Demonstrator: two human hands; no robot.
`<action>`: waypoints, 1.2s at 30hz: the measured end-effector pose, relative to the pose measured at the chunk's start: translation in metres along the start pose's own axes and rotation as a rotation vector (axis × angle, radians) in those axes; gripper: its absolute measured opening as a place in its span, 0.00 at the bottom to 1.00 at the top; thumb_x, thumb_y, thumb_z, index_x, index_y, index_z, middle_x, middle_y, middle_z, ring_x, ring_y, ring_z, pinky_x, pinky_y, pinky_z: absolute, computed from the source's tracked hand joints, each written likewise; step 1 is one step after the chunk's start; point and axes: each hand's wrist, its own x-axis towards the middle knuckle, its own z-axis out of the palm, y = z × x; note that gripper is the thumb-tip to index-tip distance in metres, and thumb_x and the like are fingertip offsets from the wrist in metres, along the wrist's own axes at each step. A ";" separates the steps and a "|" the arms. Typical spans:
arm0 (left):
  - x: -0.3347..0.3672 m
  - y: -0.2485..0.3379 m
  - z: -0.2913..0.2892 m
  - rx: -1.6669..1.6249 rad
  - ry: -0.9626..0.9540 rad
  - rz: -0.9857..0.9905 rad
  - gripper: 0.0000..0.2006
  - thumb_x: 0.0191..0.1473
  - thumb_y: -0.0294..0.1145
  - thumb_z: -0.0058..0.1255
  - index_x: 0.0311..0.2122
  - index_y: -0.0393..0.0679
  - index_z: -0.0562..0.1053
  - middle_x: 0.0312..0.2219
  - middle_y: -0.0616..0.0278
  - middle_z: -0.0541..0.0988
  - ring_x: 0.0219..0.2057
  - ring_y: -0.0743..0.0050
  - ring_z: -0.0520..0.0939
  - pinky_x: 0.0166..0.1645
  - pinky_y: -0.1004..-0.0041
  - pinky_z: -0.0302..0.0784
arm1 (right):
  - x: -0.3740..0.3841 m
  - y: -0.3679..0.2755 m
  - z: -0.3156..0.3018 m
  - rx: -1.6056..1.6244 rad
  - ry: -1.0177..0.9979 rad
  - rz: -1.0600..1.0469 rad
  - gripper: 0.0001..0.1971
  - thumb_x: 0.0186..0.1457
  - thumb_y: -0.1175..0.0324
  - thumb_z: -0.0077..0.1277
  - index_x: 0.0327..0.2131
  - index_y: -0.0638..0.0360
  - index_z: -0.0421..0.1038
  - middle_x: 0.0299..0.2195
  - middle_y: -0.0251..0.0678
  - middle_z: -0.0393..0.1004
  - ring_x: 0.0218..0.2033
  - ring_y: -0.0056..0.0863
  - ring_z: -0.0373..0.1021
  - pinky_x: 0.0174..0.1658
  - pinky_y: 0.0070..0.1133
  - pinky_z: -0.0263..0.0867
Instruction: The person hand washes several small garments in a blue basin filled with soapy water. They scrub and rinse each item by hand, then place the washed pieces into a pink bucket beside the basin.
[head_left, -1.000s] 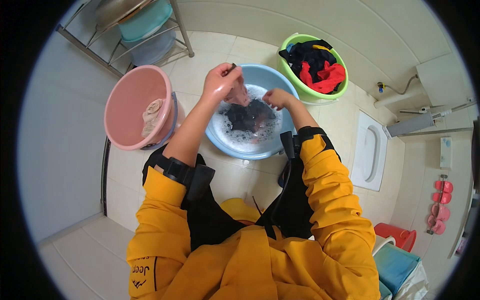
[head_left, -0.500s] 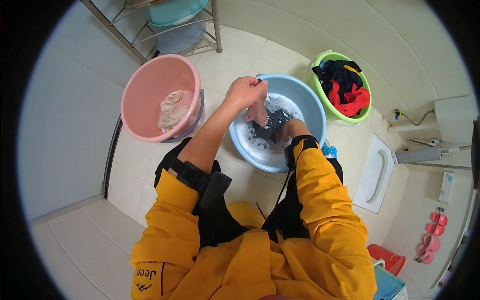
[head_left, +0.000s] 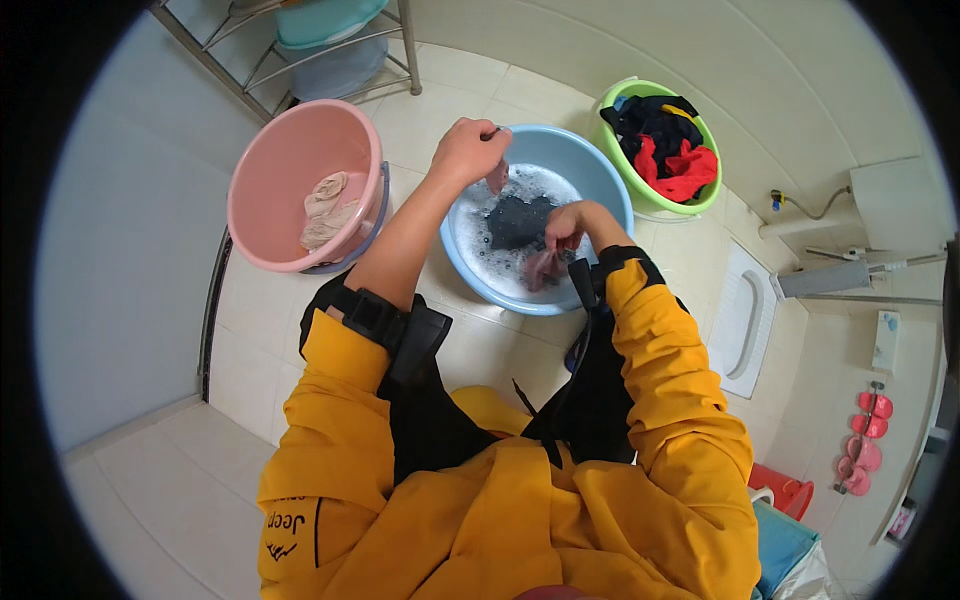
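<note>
The light blue basin (head_left: 605, 190) holds foamy water with a dark cloth (head_left: 518, 222) in the middle of it. Over the basin's left rim, my left hand (head_left: 470, 152) is closed on a dusky pink wet cloth (head_left: 497, 177), mostly hidden by the hand. A small black bit (head_left: 490, 133) shows between its thumb and fingers; I cannot make out what it is. My right hand (head_left: 568, 225) has its fingers closed above the right side of the water. From it another dusky pink cloth (head_left: 545, 268) hangs down to the suds.
At left stands a pink bucket (head_left: 247, 190) with beige cloths inside. A green bucket (head_left: 709, 200) of black and red clothes is at the far right. Beyond are a metal rack (head_left: 410, 60) and a squat toilet (head_left: 742, 320).
My right hand has come up out of the water with pink cloth below it. My left hand has shifted slightly away and left. The whole view has moved a little.
</note>
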 end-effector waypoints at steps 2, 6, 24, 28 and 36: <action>0.003 -0.001 0.008 -0.078 -0.031 -0.032 0.15 0.46 0.42 0.41 0.22 0.39 0.70 0.17 0.62 0.74 0.21 0.72 0.75 0.28 0.76 0.68 | -0.046 -0.003 -0.001 -0.030 0.122 -0.196 0.09 0.38 0.65 0.47 0.20 0.62 0.67 0.18 0.30 0.66 0.19 0.21 0.63 0.25 0.19 0.62; 0.003 -0.004 0.021 -0.024 -0.003 -0.076 0.16 0.44 0.45 0.42 0.27 0.41 0.69 0.23 0.59 0.75 0.26 0.68 0.75 0.32 0.74 0.69 | -0.134 -0.003 0.015 0.207 0.334 -0.594 0.08 0.42 0.66 0.44 0.22 0.62 0.67 0.18 0.26 0.65 0.20 0.17 0.61 0.26 0.15 0.59; -0.012 0.004 0.069 -0.382 -0.378 -0.043 0.11 0.46 0.30 0.42 0.37 0.40 0.69 0.27 0.67 0.73 0.27 0.83 0.71 0.35 0.80 0.66 | -0.169 0.001 0.022 1.114 0.850 -0.974 0.11 0.47 0.61 0.42 0.26 0.59 0.65 0.24 0.31 0.67 0.28 0.19 0.63 0.36 0.23 0.61; -0.009 0.005 0.067 -0.774 -0.359 -0.156 0.13 0.49 0.34 0.36 0.37 0.39 0.68 0.31 0.64 0.73 0.32 0.77 0.73 0.38 0.76 0.68 | -0.171 0.000 0.025 1.071 0.735 -0.922 0.17 0.50 0.54 0.39 0.37 0.56 0.63 0.35 0.33 0.65 0.38 0.26 0.61 0.40 0.27 0.59; -0.007 0.009 0.066 -1.174 -0.355 -0.313 0.14 0.50 0.37 0.35 0.38 0.41 0.68 0.33 0.62 0.72 0.33 0.74 0.73 0.36 0.76 0.68 | -0.155 -0.009 0.033 0.921 0.739 -1.068 0.18 0.41 0.66 0.51 0.37 0.63 0.64 0.24 0.30 0.69 0.23 0.17 0.65 0.27 0.12 0.61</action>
